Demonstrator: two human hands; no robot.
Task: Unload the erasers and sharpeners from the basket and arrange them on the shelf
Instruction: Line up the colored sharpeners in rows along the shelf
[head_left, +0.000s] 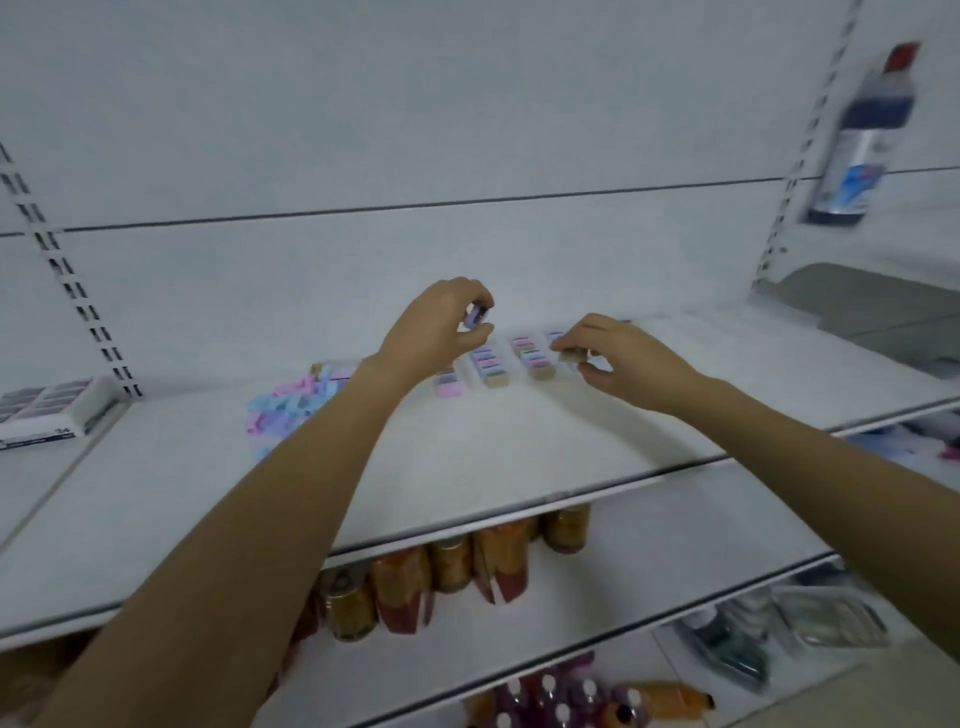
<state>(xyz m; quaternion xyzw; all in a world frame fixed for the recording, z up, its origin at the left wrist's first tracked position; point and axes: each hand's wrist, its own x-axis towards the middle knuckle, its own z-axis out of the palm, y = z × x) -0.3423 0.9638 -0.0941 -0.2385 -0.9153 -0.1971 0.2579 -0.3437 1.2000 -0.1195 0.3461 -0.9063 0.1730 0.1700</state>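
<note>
Erasers (488, 366) in short columns on the white shelf (467, 467), laid flat side by side near the back wall, in pink, blue, purple and tan; motion blur hides their finer detail.

Left hand (441, 327): raised just above the shelf at the left end of the columns. Its grip is closed, with thumb and curled fingers pinching a small purple eraser (475, 316) clear of the surface.

Right hand (623, 364): low over the right end of the columns. Its grip is closed, with fingertips and thumb pinching a tan eraser (571, 356) at the level of the row; whether this piece touches the shelf cannot be told.

Both bare forearms reach in from the lower edge of the view.

Left of the columns, a loose heap of pastel pieces (291, 410) in pink, blue and lilac lies on the same shelf, partly hidden behind the left forearm. It is too blurred to tell erasers from sharpeners.

Far left, in the neighbouring bay, lies a white box (47, 415) with dark compartments. Upper right, a dark blue bottle (857, 135) with a red cap shows in the bay to the right, higher up.

Under the working shelf, the next level carries gold and orange containers (452, 564). The lowest level in view holds purple and orange bottles (550, 696).
</note>
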